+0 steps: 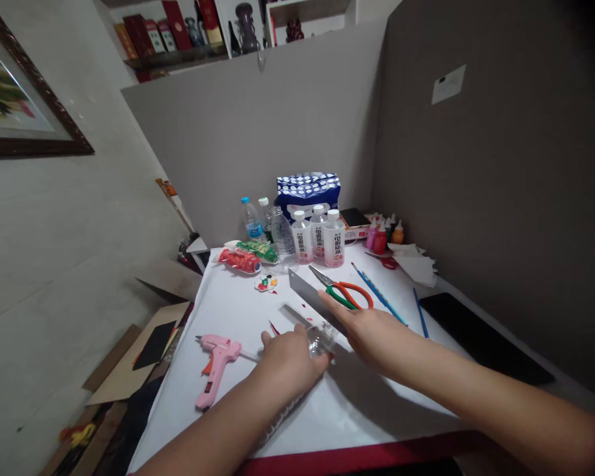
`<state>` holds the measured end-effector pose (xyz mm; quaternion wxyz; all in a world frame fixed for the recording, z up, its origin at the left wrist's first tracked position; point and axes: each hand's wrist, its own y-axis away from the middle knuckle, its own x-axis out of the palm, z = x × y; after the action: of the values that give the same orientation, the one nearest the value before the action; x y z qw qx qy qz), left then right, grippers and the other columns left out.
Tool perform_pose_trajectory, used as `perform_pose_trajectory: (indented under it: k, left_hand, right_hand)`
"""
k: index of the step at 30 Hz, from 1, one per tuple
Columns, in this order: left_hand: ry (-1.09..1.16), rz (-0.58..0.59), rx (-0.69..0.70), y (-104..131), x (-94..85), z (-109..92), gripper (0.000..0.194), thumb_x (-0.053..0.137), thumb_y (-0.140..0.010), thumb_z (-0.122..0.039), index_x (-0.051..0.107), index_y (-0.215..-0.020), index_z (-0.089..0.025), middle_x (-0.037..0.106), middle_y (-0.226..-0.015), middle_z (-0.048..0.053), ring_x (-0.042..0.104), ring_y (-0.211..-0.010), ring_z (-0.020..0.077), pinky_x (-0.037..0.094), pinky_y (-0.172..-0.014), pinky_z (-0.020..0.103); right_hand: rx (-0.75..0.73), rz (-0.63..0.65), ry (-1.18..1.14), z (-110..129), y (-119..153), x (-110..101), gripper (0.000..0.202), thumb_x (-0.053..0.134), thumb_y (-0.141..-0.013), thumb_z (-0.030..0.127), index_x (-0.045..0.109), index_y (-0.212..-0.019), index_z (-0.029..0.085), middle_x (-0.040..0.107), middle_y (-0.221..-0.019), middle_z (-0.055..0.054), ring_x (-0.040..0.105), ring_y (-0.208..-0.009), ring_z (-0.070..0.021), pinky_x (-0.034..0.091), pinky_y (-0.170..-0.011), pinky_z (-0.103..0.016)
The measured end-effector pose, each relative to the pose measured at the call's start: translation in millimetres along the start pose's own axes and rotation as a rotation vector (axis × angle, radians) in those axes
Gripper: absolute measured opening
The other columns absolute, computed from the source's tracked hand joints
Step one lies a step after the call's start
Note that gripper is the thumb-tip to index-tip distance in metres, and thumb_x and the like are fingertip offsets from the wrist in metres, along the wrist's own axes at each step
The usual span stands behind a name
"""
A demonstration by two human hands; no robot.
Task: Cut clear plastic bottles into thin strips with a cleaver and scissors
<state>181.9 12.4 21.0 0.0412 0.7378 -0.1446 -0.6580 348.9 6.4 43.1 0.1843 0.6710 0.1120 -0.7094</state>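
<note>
My left hand (pixel 290 360) is closed around a clear plastic bottle (pixel 320 340) lying on the white-covered table. Its ridged side shows partly below my wrist, and the rest is hidden. In my right hand (pixel 371 334) is a knife (pixel 310 297) with a broad grey blade, held tilted just above the bottle; its handle is covered by my fingers. Beyond the blade lie scissors (pixel 352 294) with orange and green handles. A pink glue gun (pixel 218 363) rests left of my left hand. A thin red-tipped item (pixel 274 328) shows by my left fingers.
Bottles with white labels (pixel 334 241), an uncapped clear bottle (pixel 283 238) and a blue dotted bag (pixel 308 193) stand at the back. Red (pixel 240 260) and green decorated bottles lie back left. Paint bottles (pixel 379 241), blue brushes (pixel 379 291) and a black panel (pixel 480 334) are at right.
</note>
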Motion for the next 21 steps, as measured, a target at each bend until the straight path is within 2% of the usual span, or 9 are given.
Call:
perform_pose_trajectory:
  k: [2,4,7,9,12,16,18,21]
  left_hand:
    - [0.012,0.015,-0.013,-1.7,1.3,4.0,0.063,0.043,-0.075,-0.067,0.059,-0.106,-0.015,0.07,-0.096,0.015,0.057,-0.104,0.0426,0.038,-0.09,0.053]
    - [0.042,0.037,-0.022,-3.9,2.8,8.7,0.069,0.045,-0.071,-0.073,0.058,-0.109,-0.016,0.069,-0.103,0.015,0.053,-0.109,0.0452,0.043,-0.084,0.049]
    - [0.096,0.066,0.028,-6.6,3.0,13.1,0.067,0.05,-0.068,-0.071,0.056,-0.111,-0.019,0.067,-0.109,0.014,0.059,-0.103,0.0391,0.048,-0.076,0.041]
    - [0.102,0.072,0.056,-6.7,1.3,12.2,0.062,0.051,-0.07,-0.066,0.055,-0.111,-0.019,0.068,-0.107,0.014,0.062,-0.098,0.0352,0.049,-0.074,0.038]
    - [0.054,0.04,0.045,-4.0,-1.4,6.6,0.052,0.052,-0.072,-0.057,0.057,-0.106,-0.019,0.069,-0.101,0.014,0.064,-0.095,0.0343,0.048,-0.074,0.038]
    - [0.024,-0.001,0.022,-0.3,-1.5,0.2,0.046,0.053,-0.071,-0.052,0.058,-0.102,-0.019,0.071,-0.093,0.012,0.063,-0.094,0.0349,0.043,-0.086,0.044]
    - [0.03,0.002,-0.02,-0.5,-0.4,-0.3,0.047,0.053,-0.071,-0.054,0.058,-0.102,-0.019,0.072,-0.09,0.01,0.061,-0.099,0.0369,0.04,-0.09,0.048]
    - [0.033,0.023,-0.065,-2.6,1.1,3.2,0.056,0.051,-0.07,-0.063,0.06,-0.103,-0.018,0.071,-0.091,0.012,0.055,-0.107,0.0415,0.04,-0.09,0.048]
  right_hand:
    - [0.043,-0.008,-0.061,-8.6,22.3,18.5,0.092,0.045,-0.073,0.003,0.003,-0.151,0.025,0.068,-0.069,-0.003,0.063,-0.059,-0.0187,0.028,-0.049,-0.024]
    - [0.09,0.009,-0.077,-15.1,44.4,35.6,0.1,0.045,-0.068,-0.001,-0.003,-0.151,0.028,0.068,-0.069,-0.001,0.063,-0.056,-0.0189,0.026,-0.049,-0.025]
    - [0.104,0.023,-0.059,-17.2,61.2,43.1,0.107,0.047,-0.063,-0.003,-0.008,-0.15,0.029,0.071,-0.077,-0.002,0.064,-0.058,-0.0194,0.025,-0.049,-0.026]
    - [0.109,0.039,-0.023,-13.5,55.3,32.7,0.104,0.048,-0.065,-0.001,-0.004,-0.15,0.029,0.071,-0.075,-0.002,0.065,-0.059,-0.0198,0.025,-0.049,-0.025]
    - [0.081,0.058,0.061,-3.6,24.7,5.2,0.096,0.047,-0.069,0.0,0.005,-0.151,0.026,0.07,-0.07,-0.004,0.065,-0.058,-0.0205,0.025,-0.048,-0.025]
    - [0.026,0.033,0.078,8.6,-18.1,-18.1,0.097,0.05,-0.064,-0.002,0.013,-0.151,0.021,0.072,-0.077,-0.009,0.066,-0.064,-0.0222,0.027,-0.047,-0.024]
    - [0.023,0.004,0.071,10.1,-22.7,-15.4,0.094,0.049,-0.066,0.0,0.013,-0.151,0.02,0.072,-0.08,-0.01,0.066,-0.066,-0.0225,0.027,-0.047,-0.024]
    - [0.033,-0.025,0.046,2.8,-2.1,7.8,0.093,0.045,-0.069,0.001,0.005,-0.151,0.02,0.072,-0.078,-0.008,0.067,-0.064,-0.021,0.029,-0.048,-0.025]
